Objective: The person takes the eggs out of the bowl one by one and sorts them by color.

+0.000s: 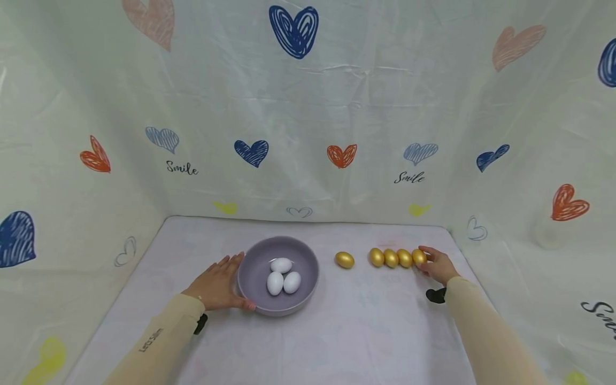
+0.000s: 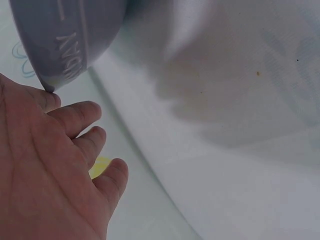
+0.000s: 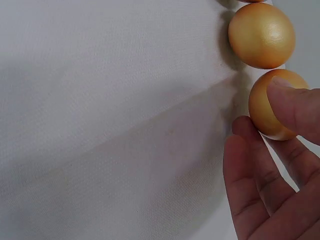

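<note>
The person's right hand point(image 1: 437, 265) has its thumb and fingertips pinched on the last glossy gold egg point(image 1: 419, 257) at the right end of a row of four on the white cloth-covered table point(image 1: 366, 331) — the wrist view shows the thumb pressed on top of it, with the next gold egg point(image 3: 261, 35) just beside. A fifth gold egg point(image 1: 344, 260) lies apart, nearer the round grey-lilac bowl point(image 1: 255, 283). The left hand point(image 1: 218, 282) lies flat and relaxed against the bowl's left rim, steadying rather than gripping it. Three matte white eggs point(image 1: 282, 275) sit inside. This looks like the pick-up step — the egg seems not yet lifted. Next it would need a firm pinch and a clean lift away from its neighbour.
</note>
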`<state>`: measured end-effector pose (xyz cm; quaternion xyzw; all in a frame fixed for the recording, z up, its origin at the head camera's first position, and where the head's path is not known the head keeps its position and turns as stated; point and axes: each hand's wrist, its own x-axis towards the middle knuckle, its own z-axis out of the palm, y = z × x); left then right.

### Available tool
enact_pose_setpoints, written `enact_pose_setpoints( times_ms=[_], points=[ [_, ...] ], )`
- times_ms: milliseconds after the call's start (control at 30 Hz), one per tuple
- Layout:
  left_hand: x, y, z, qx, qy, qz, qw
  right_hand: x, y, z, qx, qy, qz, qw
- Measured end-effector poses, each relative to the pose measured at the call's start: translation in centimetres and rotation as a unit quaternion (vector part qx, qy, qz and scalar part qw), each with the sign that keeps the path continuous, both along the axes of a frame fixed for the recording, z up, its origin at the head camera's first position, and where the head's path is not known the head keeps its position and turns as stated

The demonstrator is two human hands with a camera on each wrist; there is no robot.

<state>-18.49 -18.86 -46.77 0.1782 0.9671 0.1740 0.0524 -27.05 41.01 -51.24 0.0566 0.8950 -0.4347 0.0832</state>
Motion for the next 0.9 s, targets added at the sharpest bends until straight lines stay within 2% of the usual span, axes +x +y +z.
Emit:
enact_pose_setpoints(
  times_ms=[167,300,667,900],
  points=[
    [-0.17,-0.11,-0.27,0.002,0.002,-0.001,1.0,0.09,-0.01,0.18,0.04,0.001,0.014,0.999],
    [-0.02,-0.01,0.04,0.001,0.0,-0.003,1.0,0.27,-0.2,0.47,0.066,-0.008,0.022,0.998],
    [-0.01,0.05,0.08,0.0,-0.001,0.0,1.0,0.69,-0.53,0.71,0.093,0.019,0.044,0.994],
    [-0.13,-0.06,-0.26,0.0,0.0,0.002,1.0,0.5,-0.38,0.57,0.09,0.006,0.042,0.995]
  ],
)
